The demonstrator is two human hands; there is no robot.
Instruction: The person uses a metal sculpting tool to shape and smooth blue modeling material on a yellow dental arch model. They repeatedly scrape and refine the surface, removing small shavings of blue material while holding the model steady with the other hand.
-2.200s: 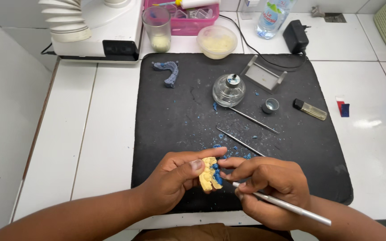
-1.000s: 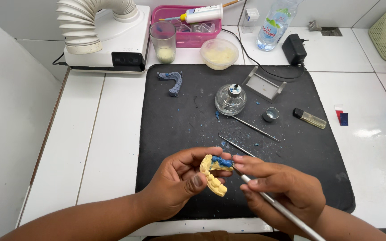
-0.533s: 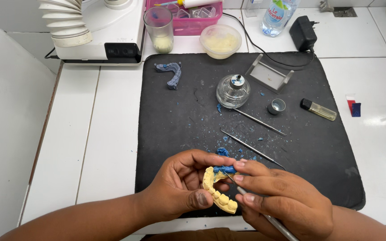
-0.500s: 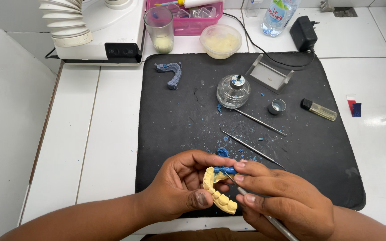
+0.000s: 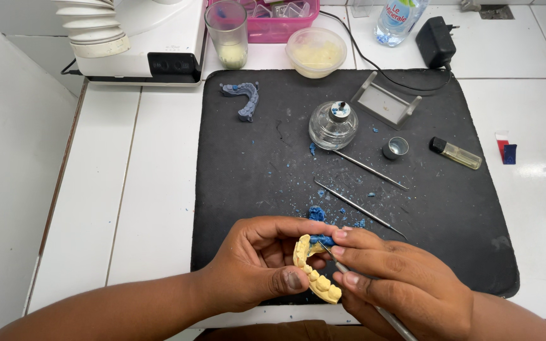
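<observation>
My left hand (image 5: 257,268) is clenched around the pale yellow plaster dental cast (image 5: 314,278), thumb pressed on its near side, holding it just above the front edge of the black rubber mat (image 5: 254,170). Compared with a second ago the cast has turned: its row of teeth now runs down toward me, and the lump of blue wax (image 5: 321,240) sits at its far end. My right hand (image 5: 399,281) grips the thin metal carving tool (image 5: 374,303) like a pen, and the tip has come in to touch the blue wax, where before it was held a little off. I judge this as the shift from repositioning to actually working the wax.

On the mat beyond my hands lie blue wax crumbs (image 5: 316,213), two slim metal instruments (image 5: 358,208), a round glass spirit lamp (image 5: 333,124), a small metal cap (image 5: 396,147), a small glass vial (image 5: 455,153) and a grey-blue arch-shaped wax piece (image 5: 242,98). The white tiled desk (image 5: 153,189) carries a clear plastic cup (image 5: 227,33) and a lidded plastic tub (image 5: 316,52).
</observation>
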